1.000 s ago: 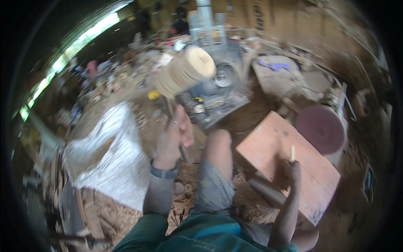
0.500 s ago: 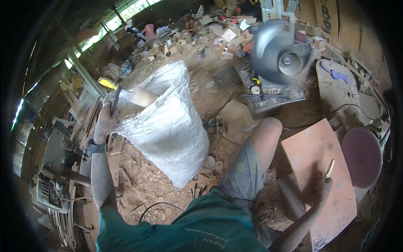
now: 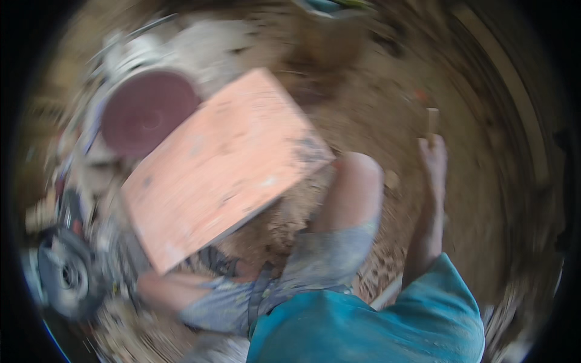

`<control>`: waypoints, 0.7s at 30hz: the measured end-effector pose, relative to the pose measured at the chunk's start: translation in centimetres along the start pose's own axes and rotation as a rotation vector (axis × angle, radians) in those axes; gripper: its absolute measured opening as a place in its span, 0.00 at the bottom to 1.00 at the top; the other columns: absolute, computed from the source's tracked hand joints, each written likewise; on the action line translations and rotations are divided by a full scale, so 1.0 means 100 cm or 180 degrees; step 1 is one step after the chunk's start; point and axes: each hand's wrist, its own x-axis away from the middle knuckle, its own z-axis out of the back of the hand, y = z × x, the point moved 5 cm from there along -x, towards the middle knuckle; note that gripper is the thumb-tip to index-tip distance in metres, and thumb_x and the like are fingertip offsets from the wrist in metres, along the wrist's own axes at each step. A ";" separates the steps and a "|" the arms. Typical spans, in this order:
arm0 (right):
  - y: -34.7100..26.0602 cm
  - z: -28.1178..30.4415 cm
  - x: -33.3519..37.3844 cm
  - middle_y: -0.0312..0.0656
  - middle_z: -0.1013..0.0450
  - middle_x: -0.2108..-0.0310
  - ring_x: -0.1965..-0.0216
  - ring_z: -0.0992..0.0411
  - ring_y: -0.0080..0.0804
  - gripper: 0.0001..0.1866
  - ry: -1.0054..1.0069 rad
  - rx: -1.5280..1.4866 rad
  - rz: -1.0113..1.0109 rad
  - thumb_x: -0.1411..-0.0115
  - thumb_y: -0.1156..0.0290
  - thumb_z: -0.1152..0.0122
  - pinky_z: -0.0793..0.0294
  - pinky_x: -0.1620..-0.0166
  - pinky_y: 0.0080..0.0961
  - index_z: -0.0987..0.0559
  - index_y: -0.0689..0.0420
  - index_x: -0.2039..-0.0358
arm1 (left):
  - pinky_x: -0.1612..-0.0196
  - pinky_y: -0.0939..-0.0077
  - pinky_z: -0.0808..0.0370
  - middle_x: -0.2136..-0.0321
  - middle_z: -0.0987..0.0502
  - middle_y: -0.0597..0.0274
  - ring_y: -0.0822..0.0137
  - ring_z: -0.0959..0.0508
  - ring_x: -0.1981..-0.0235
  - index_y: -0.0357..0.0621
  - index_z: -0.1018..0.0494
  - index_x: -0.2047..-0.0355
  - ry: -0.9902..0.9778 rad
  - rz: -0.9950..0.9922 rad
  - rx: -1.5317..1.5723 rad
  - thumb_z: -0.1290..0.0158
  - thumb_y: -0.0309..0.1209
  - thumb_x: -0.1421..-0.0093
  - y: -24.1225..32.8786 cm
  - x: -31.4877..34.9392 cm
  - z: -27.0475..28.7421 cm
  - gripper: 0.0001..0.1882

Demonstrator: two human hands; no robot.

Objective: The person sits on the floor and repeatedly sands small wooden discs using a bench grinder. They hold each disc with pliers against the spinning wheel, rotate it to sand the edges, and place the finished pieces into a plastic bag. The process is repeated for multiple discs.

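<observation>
My right hand (image 3: 434,158) is stretched out to the right over the dusty floor. Its fingers are closed on a small pale wooden piece (image 3: 433,121), which stands up from the fingertips; blur hides its exact shape. To the left of my knees lies a flat wooden board (image 3: 224,172) with a pinkish-orange surface and dark smudges. Just behind the board's far left edge is a round maroon sanding disc (image 3: 148,112). My left hand is out of the picture.
A dark round machine (image 3: 68,275), blurred, stands at the lower left. Wood shavings (image 3: 387,266) cover the floor around my bent knee (image 3: 357,187). A long pale plank or beam (image 3: 508,85) curves along the right rim.
The view has swung far to the right, so the white sack and my left hand are gone from it. My right hand has moved from above the board out to the right, still holding the wooden piece.
</observation>
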 end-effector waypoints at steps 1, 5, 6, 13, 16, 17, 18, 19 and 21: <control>0.064 -0.012 0.022 0.62 0.25 0.61 0.58 0.26 0.59 0.20 -0.0547 0.0300 -0.0888 0.40 0.62 0.43 0.26 0.55 0.47 0.29 0.64 0.54 | 0.38 0.64 0.34 0.37 0.36 0.43 0.51 0.31 0.39 0.44 0.45 0.34 -0.0161 -0.0138 0.0060 0.55 0.32 0.33 0.023 -0.003 -0.020 0.28; 0.177 -0.088 0.151 0.65 0.28 0.53 0.52 0.27 0.62 0.28 -0.1549 0.0806 -0.1329 0.40 0.57 0.43 0.28 0.49 0.51 0.31 0.62 0.45 | 0.37 0.62 0.35 0.36 0.37 0.43 0.50 0.33 0.38 0.48 0.48 0.33 -0.0661 -0.0264 0.0073 0.55 0.35 0.33 0.093 -0.014 -0.077 0.30; 0.190 -0.100 0.176 0.65 0.29 0.50 0.49 0.29 0.62 0.30 -0.1876 0.1006 -0.1506 0.41 0.55 0.41 0.28 0.48 0.51 0.32 0.62 0.44 | 0.36 0.62 0.36 0.36 0.38 0.43 0.50 0.33 0.38 0.49 0.49 0.32 -0.0743 -0.0294 0.0118 0.55 0.36 0.33 0.106 -0.016 -0.087 0.30; 0.178 -0.104 0.109 0.56 0.31 0.44 0.42 0.34 0.57 0.32 -0.0468 0.0733 -0.1090 0.42 0.53 0.39 0.33 0.43 0.49 0.30 0.59 0.42 | 0.34 0.59 0.38 0.35 0.39 0.43 0.48 0.35 0.37 0.56 0.55 0.30 -0.1447 -0.0801 0.0184 0.54 0.42 0.31 0.153 -0.019 -0.145 0.34; 0.162 -0.148 0.079 0.53 0.28 0.47 0.44 0.31 0.50 0.26 -0.1488 0.1238 -0.0558 0.41 0.60 0.41 0.34 0.43 0.52 0.27 0.54 0.43 | 0.34 0.58 0.39 0.35 0.40 0.43 0.47 0.35 0.37 0.59 0.57 0.29 -0.1702 -0.1288 0.0060 0.54 0.45 0.31 0.175 -0.022 -0.176 0.35; 0.155 -0.158 0.075 0.52 0.27 0.49 0.44 0.30 0.48 0.24 -0.1510 0.1372 -0.0206 0.41 0.62 0.42 0.34 0.43 0.53 0.26 0.52 0.43 | 0.33 0.57 0.39 0.35 0.40 0.43 0.47 0.36 0.36 0.59 0.58 0.29 -0.1736 -0.1833 -0.0196 0.54 0.45 0.31 0.193 -0.020 -0.188 0.36; 0.157 -0.162 0.073 0.53 0.27 0.48 0.44 0.30 0.48 0.24 -0.1439 0.1488 -0.0277 0.40 0.60 0.43 0.35 0.43 0.55 0.26 0.51 0.43 | 0.33 0.57 0.39 0.34 0.41 0.43 0.47 0.36 0.36 0.60 0.58 0.28 -0.1624 -0.2713 -0.0637 0.54 0.46 0.31 0.214 -0.009 -0.198 0.36; 0.160 -0.168 0.076 0.53 0.27 0.48 0.44 0.30 0.48 0.24 -0.1713 0.1556 -0.0436 0.40 0.58 0.44 0.35 0.44 0.56 0.26 0.51 0.43 | 0.33 0.56 0.40 0.34 0.41 0.43 0.46 0.36 0.36 0.61 0.59 0.28 -0.1320 -0.3688 -0.1197 0.54 0.47 0.30 0.237 0.011 -0.209 0.37; 0.166 -0.166 0.074 0.54 0.29 0.45 0.44 0.30 0.51 0.25 -0.2146 0.0975 -0.0591 0.39 0.57 0.46 0.36 0.42 0.56 0.26 0.53 0.44 | 0.39 0.56 0.35 0.37 0.38 0.41 0.57 0.33 0.40 0.48 0.40 0.34 -0.1650 -0.2599 -0.0713 0.56 0.44 0.29 0.262 0.035 -0.223 0.27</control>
